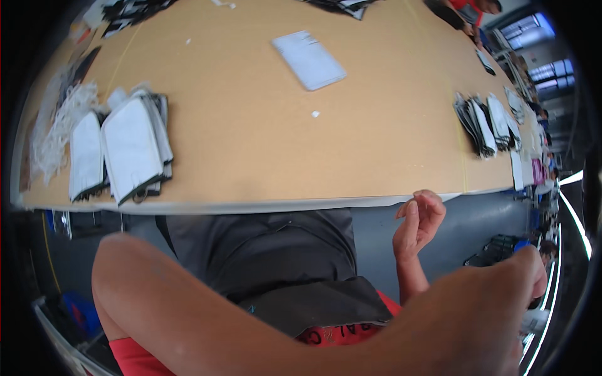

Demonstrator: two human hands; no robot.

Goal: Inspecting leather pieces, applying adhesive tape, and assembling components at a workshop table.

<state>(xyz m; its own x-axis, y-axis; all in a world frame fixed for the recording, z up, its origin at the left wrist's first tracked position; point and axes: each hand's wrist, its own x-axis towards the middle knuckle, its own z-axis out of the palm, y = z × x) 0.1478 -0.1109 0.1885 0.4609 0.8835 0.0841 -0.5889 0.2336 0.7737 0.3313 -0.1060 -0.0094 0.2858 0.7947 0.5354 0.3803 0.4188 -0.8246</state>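
Observation:
My right hand (421,222) is raised just off the table's front edge, in front of my dark apron. Its fingers are loosely curled, the thumb stands apart, and nothing shows in it. My left arm (188,301) bends at the elbow and sweeps close across the lower part of the view to the right. What looks like my left hand (537,273) lies at its far right end; its fingers are hidden. Closest to my right hand is the tan table (282,169). A flat pale-blue fabric piece (310,59) lies toward the far middle.
Stacks of white and black fabric pieces (133,141) stand at the left, beside tangled white cords (69,119). More such stacks (486,125) lie at the right. A small white scrap (315,114) sits mid-table. Another person (470,15) works at the far right corner.

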